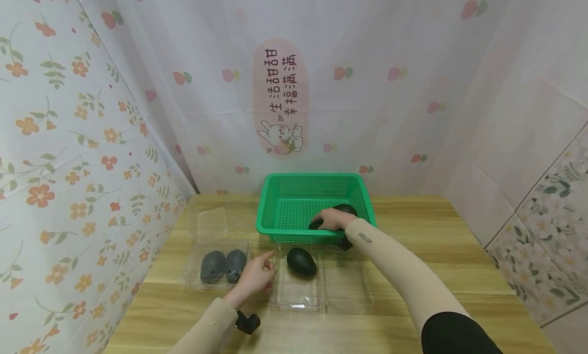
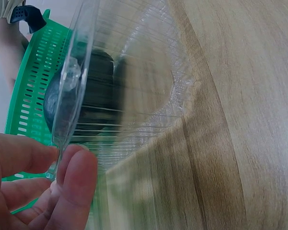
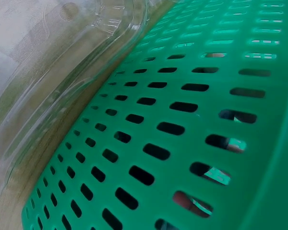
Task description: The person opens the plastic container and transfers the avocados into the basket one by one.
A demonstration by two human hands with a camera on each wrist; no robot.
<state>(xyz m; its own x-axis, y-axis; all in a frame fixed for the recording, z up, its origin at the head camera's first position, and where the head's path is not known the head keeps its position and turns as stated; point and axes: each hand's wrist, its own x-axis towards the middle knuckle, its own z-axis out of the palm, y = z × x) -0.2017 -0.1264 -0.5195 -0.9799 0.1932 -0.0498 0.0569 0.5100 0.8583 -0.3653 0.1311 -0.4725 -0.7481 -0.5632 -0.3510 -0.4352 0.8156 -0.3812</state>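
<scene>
My left hand pinches the rim of a clear plastic clamshell box between thumb and fingers, as the left wrist view shows close up. A dark green, egg-shaped avocado lies toward the back of that box. Over the front rim of the green basket reaches my right hand, its fingers curled down on a dark avocado inside. Another dark avocado lies just behind this hand. In the right wrist view the slotted basket wall hides most of the hand.
Left of my left hand stands a second clear box with two dark grey rounded pieces in it. Its lid lies folded back behind it. The middle box's lid spreads to the right. A patterned curtain hangs behind the table.
</scene>
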